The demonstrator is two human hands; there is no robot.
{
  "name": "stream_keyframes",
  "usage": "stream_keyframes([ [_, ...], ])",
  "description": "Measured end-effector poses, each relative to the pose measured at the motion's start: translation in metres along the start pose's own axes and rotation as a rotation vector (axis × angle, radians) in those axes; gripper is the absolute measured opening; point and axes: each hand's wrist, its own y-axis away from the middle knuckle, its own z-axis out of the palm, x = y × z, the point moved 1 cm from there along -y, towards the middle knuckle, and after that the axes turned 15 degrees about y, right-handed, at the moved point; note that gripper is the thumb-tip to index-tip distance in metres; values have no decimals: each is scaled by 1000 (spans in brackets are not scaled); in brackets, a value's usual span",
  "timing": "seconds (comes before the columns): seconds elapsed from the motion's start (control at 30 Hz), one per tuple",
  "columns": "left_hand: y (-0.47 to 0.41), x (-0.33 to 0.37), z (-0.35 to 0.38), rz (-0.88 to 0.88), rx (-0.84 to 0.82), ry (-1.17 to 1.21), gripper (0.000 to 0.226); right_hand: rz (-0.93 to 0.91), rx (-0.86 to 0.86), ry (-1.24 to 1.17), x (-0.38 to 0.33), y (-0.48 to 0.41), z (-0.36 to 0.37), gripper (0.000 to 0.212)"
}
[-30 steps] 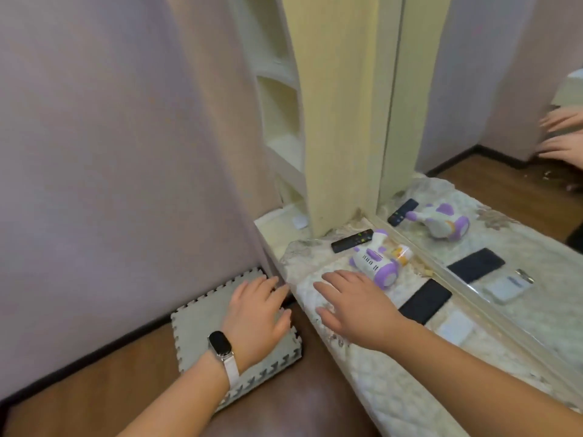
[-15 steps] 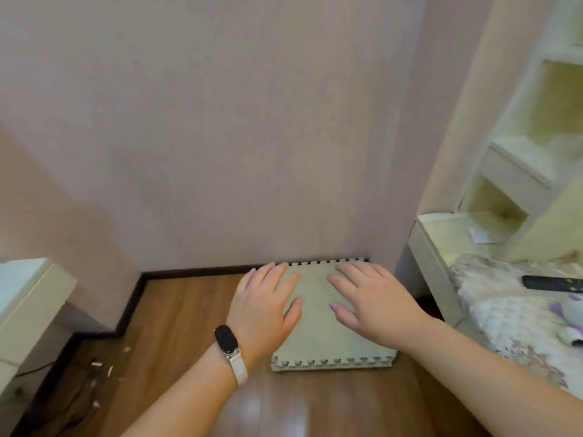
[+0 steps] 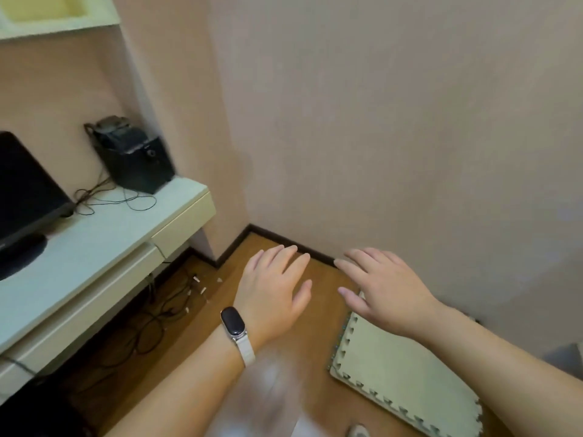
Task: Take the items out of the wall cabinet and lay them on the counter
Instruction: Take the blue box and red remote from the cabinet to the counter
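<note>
My left hand (image 3: 273, 293), with a smart band on the wrist, hovers palm down over the wooden floor, fingers apart and holding nothing. My right hand (image 3: 383, 290) floats beside it, also spread and empty, above the corner of a pale foam mat (image 3: 400, 380). A white wall shelf (image 3: 56, 23) with a yellowish inside shows at the top left. A white desk counter (image 3: 104, 247) runs along the left. No items from the cabinet are in view.
On the desk stand a black monitor (image 3: 22, 197) and a black box device (image 3: 135, 159) with loose cables. More cables (image 3: 151, 316) lie tangled on the floor under the desk. A pink wall fills the right side, with a dark skirting board (image 3: 284, 238).
My view has swung left, away from the quilted counter with the toy and remote, past the foam mat to the desk corner. Both hands stay open and empty in front of me.
</note>
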Motion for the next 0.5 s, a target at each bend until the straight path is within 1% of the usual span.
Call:
stream_keyframes([
  [0.17,-2,-35,-17,-119,40,-130,42,-140,69,-75,-10,-65,17,50],
  [0.27,-18,-51,-25,-181,81,-209,41,-208,113,-107,-8,-104,26,49],
  [0.37,-49,-57,-26,-234,96,-254,41,-239,136,-145,9,-134,35,50],
  [0.5,-96,-57,-19,-240,104,-282,41,-269,185,-160,48,-171,46,49],
])
